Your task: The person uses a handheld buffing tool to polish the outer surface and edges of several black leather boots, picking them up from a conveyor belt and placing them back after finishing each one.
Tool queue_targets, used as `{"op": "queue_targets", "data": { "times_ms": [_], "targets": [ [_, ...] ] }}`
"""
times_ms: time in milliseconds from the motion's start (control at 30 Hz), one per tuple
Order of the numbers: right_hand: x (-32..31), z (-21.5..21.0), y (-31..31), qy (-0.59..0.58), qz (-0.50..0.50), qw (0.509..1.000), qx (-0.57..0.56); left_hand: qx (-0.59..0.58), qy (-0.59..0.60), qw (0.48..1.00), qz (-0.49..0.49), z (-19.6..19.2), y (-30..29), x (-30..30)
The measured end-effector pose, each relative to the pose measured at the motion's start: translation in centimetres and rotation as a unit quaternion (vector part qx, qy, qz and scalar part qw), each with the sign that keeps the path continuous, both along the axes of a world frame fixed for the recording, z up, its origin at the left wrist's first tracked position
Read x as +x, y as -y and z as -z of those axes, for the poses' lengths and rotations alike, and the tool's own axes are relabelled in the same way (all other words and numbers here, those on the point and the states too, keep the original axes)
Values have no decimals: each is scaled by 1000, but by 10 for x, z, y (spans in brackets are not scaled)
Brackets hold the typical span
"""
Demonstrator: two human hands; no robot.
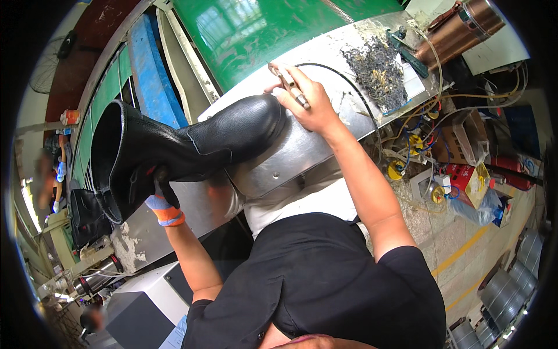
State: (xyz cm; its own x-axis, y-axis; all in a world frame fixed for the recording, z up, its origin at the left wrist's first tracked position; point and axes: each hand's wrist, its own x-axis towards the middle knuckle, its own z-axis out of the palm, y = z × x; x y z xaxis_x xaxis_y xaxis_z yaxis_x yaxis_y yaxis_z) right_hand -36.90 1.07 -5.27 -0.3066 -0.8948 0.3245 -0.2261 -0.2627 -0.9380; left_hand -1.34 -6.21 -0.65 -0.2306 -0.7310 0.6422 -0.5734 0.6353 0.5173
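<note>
A black leather boot [232, 128] lies on its side over the metal worktop [273, 174], its toe to the right and its wide shaft opening to the left. My left hand [165, 189], in a dark glove with an orange and blue cuff, grips the underside of the shaft; its fingertips are partly hidden. Just past the toe, my bare right hand [314, 110] is closed around a small metal hand tool [290, 87] with brass-coloured and silver parts. I cannot make out the tool's exact kind. Near it a thin black hose [357, 87] curves across the worktop.
A green belt [261, 35] runs along the far side. Dark scraps [378, 72], a green-handled tool [410, 55] and a copper-coloured cylinder [465, 32] are at far right. Tubes and yellow-rimmed gauges [397, 169] hang below. Another black boot [87, 212] is at left.
</note>
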Motion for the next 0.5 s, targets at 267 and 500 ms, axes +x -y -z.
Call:
{"op": "queue_targets", "data": {
  "times_ms": [267,500],
  "targets": [
    [17,-3,-48,-65,60,996,-3,57,-71,996,-15,7,-4,2],
    [4,-6,-81,293,-80,951,56,-10,26,1000,-14,0,-2,4]
  ]
}}
